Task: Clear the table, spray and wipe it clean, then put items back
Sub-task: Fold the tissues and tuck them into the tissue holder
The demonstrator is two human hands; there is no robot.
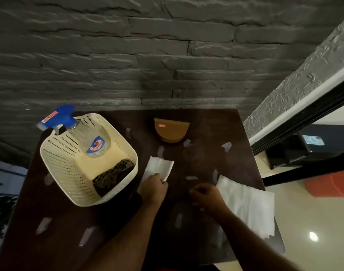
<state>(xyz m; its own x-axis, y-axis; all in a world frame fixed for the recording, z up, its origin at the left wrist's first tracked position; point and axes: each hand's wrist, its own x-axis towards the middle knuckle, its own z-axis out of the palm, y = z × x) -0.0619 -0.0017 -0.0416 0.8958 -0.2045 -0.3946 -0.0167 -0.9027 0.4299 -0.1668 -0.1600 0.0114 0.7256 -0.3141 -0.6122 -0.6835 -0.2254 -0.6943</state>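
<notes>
Dark brown table [216, 133] stood against grey stone wall [147, 55]. Left hand [154, 189] pinched white paper napkin [157, 169], lying flat beside basket. Right hand [207, 195] rested curled near centre, just beside larger white paper sheets [249, 204] overhanging right edge; whether it gripped anything, cannot tell. Cream perforated basket [65, 173] sat at left, holding tilted spray bottle [93, 139] and dark patterned cloth [112, 178]. Tan half-round holder [171, 131] stood near far edge.
</notes>
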